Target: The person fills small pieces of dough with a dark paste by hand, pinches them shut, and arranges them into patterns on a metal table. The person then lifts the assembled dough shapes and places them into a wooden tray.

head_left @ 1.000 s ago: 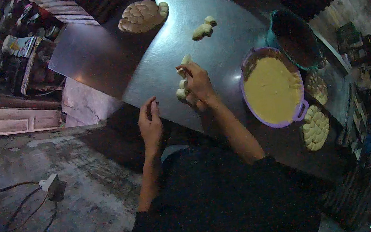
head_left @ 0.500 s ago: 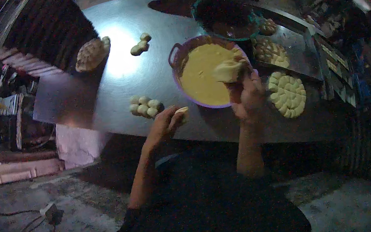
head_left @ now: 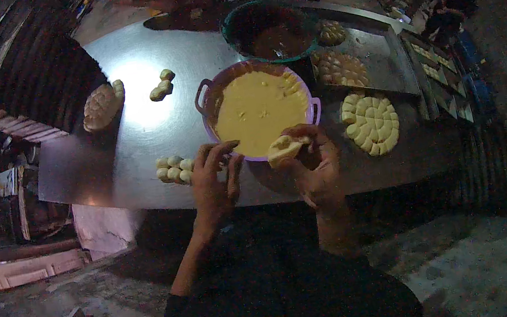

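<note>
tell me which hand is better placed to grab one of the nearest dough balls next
Probably the left hand: it is close beside the nearest dough balls and appears to hold nothing. The right hand is farther away, its grip occupied by a piece of dough.

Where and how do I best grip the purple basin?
Likely by the left handle and right handle, one hand from each side: they jut from opposite sides of the basin, which holds yellow mix that should stay level.

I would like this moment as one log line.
right hand: holds dough piece; left hand: loosely curled, by purple basin; basin: yellow mixture; dough balls: on metal table
</note>
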